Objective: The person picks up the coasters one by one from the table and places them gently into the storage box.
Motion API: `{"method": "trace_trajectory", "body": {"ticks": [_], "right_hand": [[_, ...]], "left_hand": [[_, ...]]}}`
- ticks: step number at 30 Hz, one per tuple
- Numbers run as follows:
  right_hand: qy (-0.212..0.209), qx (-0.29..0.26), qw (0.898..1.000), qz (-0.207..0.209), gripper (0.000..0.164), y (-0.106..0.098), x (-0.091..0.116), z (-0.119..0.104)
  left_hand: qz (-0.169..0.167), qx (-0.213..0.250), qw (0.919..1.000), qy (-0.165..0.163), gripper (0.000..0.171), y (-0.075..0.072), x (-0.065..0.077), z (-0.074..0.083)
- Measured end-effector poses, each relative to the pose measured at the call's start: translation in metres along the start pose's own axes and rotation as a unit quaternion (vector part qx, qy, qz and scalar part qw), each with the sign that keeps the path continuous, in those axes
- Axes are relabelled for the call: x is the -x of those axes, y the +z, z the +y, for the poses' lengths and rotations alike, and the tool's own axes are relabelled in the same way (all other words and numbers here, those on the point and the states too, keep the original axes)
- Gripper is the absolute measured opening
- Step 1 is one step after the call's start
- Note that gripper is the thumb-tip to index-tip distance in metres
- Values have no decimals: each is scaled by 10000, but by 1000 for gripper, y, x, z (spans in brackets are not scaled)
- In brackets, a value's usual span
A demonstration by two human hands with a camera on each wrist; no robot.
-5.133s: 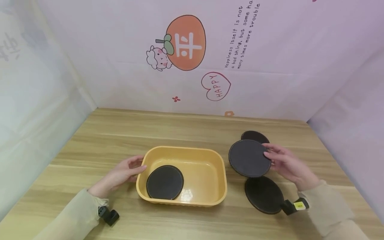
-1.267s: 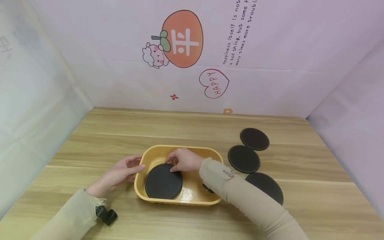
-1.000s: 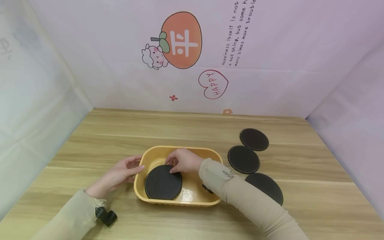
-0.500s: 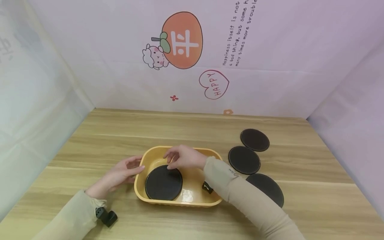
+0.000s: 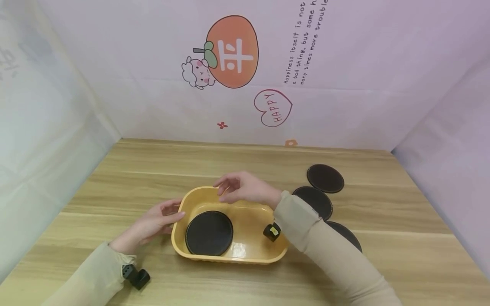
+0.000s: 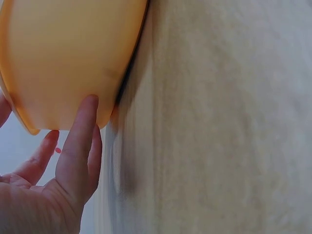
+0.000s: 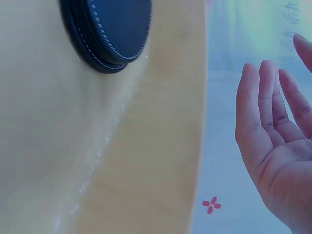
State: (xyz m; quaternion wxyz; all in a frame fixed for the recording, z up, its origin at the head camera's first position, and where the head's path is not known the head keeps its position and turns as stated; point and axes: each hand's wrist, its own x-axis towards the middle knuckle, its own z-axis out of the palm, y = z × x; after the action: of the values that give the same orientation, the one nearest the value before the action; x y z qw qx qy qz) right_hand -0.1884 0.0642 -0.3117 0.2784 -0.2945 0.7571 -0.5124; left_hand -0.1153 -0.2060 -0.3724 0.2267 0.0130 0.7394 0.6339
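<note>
- Disc stack (image 5: 209,233): in the left part of the tub (image 5: 249,229) (edges slightly offset in the right wrist view, exact count unclear).
- Left hand (image 5: 156,221): holding the tub's left end, thumb over the rim, fingers against the outer wall.
- Right hand (image 5: 248,188): over the tub's back side, fingers wide and relaxed, apart from the stack.
- Three loose discs (image 5: 325,178): on the surface (image 5: 191,161), right of the tub; right sleeve (image 5: 333,259) partly covers the nearer two.

Gap between black discs (image 5: 209,233) and right wrist camera (image 5: 272,232), tub rim (image 5: 222,258) around
</note>
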Motion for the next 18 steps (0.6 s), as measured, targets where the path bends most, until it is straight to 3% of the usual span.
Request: {"method": "trace_trajectory", "body": {"ticks": [12,18], "right_hand": [[-165,196,9996,135,39,-34,35,-9],[48,479,9982,345,40,-57,60,-2]], "left_hand": [[32,45,10000,-1,70,0,0,-1],[31,-65,10000,8,71,-1,-1,-1]]}}
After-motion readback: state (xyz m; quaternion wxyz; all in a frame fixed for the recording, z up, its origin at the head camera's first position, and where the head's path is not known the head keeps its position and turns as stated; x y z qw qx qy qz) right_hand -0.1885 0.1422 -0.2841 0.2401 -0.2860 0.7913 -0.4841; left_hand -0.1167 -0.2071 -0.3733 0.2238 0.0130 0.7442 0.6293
